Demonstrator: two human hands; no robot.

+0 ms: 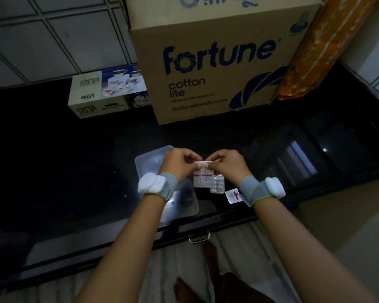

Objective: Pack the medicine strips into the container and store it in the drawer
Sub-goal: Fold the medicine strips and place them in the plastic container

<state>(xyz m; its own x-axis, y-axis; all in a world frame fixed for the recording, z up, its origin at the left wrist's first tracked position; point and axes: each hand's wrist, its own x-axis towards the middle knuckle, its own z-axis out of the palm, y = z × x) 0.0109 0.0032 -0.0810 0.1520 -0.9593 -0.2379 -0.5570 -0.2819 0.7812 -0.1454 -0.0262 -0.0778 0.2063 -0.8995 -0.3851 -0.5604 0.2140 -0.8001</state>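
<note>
My left hand [177, 162] and my right hand [229, 164] meet above the black counter, both pinching the ends of one small white medicine strip [202, 163]. Below them several strips [208, 181] lie in a loose pile on the counter. Another strip with a red mark [233, 195] lies alone beside my right wrist. A clear plastic container [185, 203] sits under my left wrist, partly hidden by it. Its clear lid [150, 161] lies just behind, to the left. The drawer's metal handle [199, 237] shows below the counter edge.
A large cardboard Fortune box [214, 68] stands at the back of the black counter [64, 167]. A mug box [106, 92] sits to its left. An orange wrapped bundle [319, 47] leans at the back right. Tiled wall lies behind.
</note>
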